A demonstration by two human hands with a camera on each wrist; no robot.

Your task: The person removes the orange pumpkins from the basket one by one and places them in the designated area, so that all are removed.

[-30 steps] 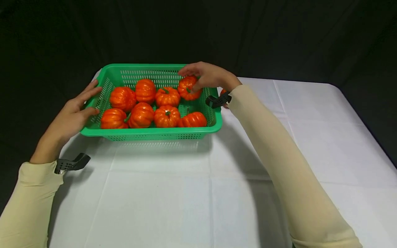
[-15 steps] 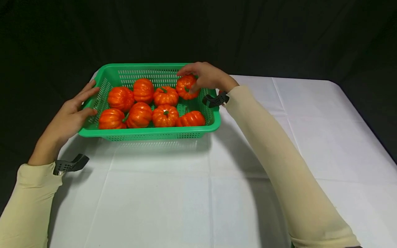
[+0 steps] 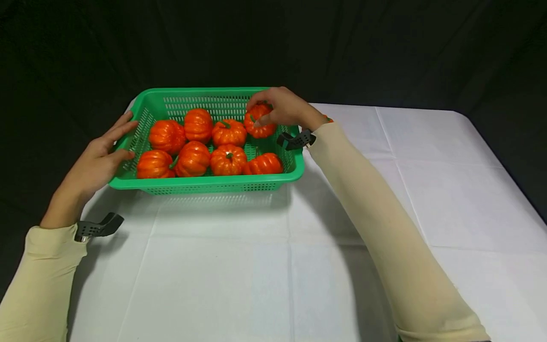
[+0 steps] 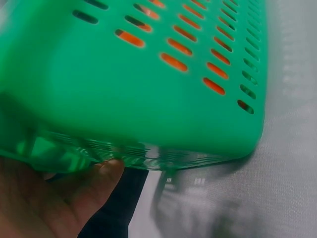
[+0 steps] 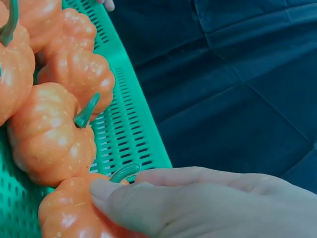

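A green perforated basket point(image 3: 205, 182) is sitting between the two hands, holding eight orange-red pumpkins in two rough rows. The left hand point(image 3: 96, 159) is resting on the basket's near-left end, its fingers lying extended over the rim. Well apart from it, the right hand point(image 3: 287, 105) is reaching in at the opposite end, its thumb and fingers curling around the held pumpkin point(image 3: 266, 132) beside the green stem. Just left of the right hand, a green-stemmed pumpkin point(image 3: 229, 135) is lying close to the held one; nearest the left hand, a ribbed pumpkin point(image 3: 155, 164) is leaning on its side. Outside the basket, another pumpkin point(image 3: 328, 119) is showing partly behind the right wrist, mostly hidden.
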